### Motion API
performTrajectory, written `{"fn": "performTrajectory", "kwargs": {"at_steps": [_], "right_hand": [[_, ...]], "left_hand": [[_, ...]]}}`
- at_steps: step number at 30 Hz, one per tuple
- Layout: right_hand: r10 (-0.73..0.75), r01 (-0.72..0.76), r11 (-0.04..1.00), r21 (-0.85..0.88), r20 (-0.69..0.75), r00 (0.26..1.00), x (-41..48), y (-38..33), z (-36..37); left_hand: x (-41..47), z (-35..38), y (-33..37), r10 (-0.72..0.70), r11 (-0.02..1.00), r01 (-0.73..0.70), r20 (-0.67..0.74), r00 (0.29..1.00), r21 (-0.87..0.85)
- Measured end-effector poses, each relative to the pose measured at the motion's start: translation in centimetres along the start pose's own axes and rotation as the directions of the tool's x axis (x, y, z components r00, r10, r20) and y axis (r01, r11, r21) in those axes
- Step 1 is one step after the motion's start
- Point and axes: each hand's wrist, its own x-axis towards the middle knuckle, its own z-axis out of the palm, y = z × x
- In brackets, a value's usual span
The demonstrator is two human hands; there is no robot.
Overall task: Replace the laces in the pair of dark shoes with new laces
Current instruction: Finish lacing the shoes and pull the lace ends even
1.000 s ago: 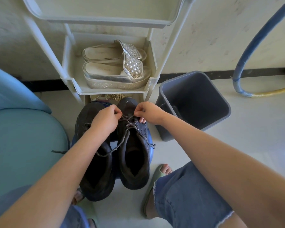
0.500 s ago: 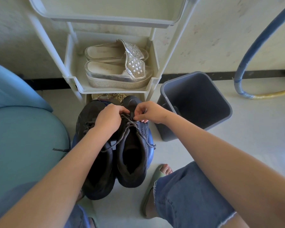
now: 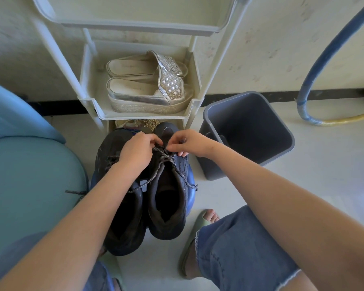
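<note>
Fingers [image 3: 153, 141] of the left hand [image 3: 137, 152] were curled tight over the grey lace [image 3: 166, 157] at the far end of the right dark shoe [image 3: 168, 198]. The right hand [image 3: 189, 144] pinched that same lace with thumb and fingertips. That shoe sat right beside the left dark shoe [image 3: 107, 148] on a blue stool [image 3: 191, 196], just in front of the shoe rack [image 3: 147, 117], with the grey bin [image 3: 248, 131] to the right.

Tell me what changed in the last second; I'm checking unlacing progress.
The left hand and right hand drew closer together at the toe end of the lace. Both still pinch it; the dark shoes, bin and shoe rack stayed put.
</note>
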Motion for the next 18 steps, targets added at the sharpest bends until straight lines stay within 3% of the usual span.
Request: {"fn": "performTrajectory", "kwargs": {"at_steps": [5,11,18], "right_hand": [[0.048,-0.043,0.996,0.073,-0.071,0.996,0.3,-0.2,0.4],[0.187,-0.166,0.863,0.476,0.003,0.982,-0.6,1.0,-1.1],[0.102,-0.112,0.909,0.402,0.046,0.994,-0.5,1.8,-1.3]], "left_hand": [[-0.3,0.1,0.3,0.039,0.997,-0.034,-0.076,0.996,0.065],[0.0,0.3,0.4,0.028,0.995,-0.012,-0.157,0.987,0.102],[0.0,0.9,0.7,0.029,0.983,0.010,-0.208,0.978,0.184]]}}
